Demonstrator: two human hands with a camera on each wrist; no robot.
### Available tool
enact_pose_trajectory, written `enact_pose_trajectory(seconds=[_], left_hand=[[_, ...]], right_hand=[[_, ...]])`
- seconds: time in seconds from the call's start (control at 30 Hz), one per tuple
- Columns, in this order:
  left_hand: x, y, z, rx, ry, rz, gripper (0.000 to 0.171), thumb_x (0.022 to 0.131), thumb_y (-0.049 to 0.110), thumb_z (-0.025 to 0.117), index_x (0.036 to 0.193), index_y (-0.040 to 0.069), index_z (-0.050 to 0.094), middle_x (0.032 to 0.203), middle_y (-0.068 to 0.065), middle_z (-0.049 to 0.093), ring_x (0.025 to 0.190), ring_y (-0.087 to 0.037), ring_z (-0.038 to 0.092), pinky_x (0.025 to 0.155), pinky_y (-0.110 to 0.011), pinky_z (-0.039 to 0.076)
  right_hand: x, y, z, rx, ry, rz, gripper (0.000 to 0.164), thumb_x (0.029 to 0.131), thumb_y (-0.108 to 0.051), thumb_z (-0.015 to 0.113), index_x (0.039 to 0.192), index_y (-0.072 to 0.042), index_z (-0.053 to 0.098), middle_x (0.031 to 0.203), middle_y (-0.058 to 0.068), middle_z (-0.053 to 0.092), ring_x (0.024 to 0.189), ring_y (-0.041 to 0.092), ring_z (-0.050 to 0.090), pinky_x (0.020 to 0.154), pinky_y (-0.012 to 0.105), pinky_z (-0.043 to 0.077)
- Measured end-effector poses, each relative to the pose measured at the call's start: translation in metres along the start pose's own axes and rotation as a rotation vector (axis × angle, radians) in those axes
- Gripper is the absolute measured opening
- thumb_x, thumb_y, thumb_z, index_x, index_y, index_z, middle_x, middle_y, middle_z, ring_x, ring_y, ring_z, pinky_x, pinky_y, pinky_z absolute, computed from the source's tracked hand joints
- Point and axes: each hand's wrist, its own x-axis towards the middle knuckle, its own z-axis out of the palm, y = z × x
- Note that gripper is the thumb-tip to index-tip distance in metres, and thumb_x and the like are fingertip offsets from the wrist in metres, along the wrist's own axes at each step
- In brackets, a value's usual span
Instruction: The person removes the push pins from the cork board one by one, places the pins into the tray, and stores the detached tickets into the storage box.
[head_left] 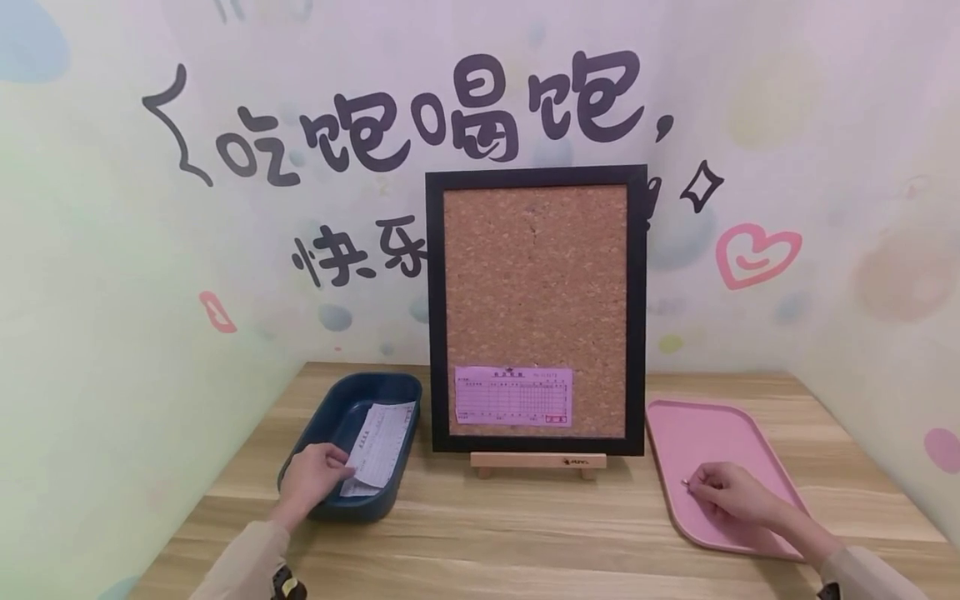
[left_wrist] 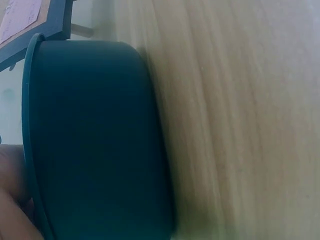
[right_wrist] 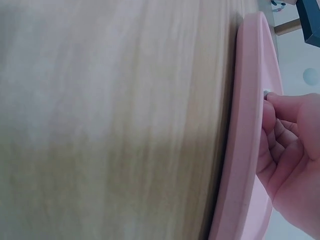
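In the head view, my left hand reaches over the near rim of a dark blue basin. Its thumb and fingers pinch the edge of a white printed slip, which lies over another paper there. The left wrist view mostly shows the basin's outer wall, so the fingertips are hidden. My right hand is above a pink tray. Between its thumb and index finger is a small shiny thumbtack, mostly covered by the fingertips in the right wrist view.
A black-framed corkboard stands on a small wooden easel between basin and tray. One pink printed form is fixed low on the cork. Behind the wooden table rises a wall with painted lettering.
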Motion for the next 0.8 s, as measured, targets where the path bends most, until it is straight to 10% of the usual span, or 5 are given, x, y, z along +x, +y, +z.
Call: enact_pose_trajectory(seconds=[0.8], left_hand=[[-0.0025,0.0061,-0.0072,0.125,-0.04,-0.038,0.022,0.067,0.022,0.076,0.071,0.004,0.065,0.067,-0.004,0.064,0.062,-0.018,0.055,0.053,-0.032,0.041]], right_hand=[[0.0016,0.002,-0.0055,0.09,-0.103,-0.058,0.009,0.089,0.0,0.05,0.083,0.004,0.055,0.06,-0.003,0.054,0.051,-0.003,0.047,0.041,0.022,0.044]])
